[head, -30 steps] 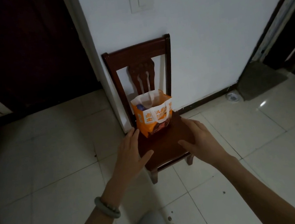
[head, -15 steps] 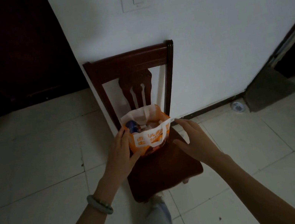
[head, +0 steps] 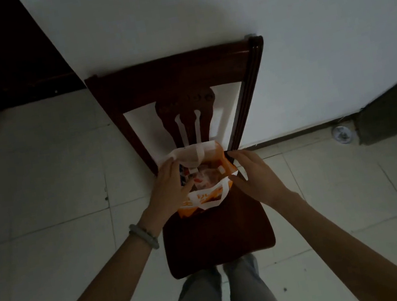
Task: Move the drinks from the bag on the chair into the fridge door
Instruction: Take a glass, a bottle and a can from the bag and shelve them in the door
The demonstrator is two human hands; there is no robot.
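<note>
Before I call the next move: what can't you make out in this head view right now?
- Drinks in the bag: dim light and the left hand over the opening hide how many and what kind.
- Fridge: outside the frame.
- Left hand's grip: fingertips reach into the bag, unseen.
- Right hand: at the bag's right edge; pinching it or just touching, unclear.
- Chair front legs: hidden under the seat.

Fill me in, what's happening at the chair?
A person stands over a wooden chair set against the wall, working at an orange and white bag on its seat. The left hand reaches into the bag's open mouth; the right hand is at its right edge. Nothing is lifted out yet. The contents are too dim to identify, and no fridge is in view.
</note>
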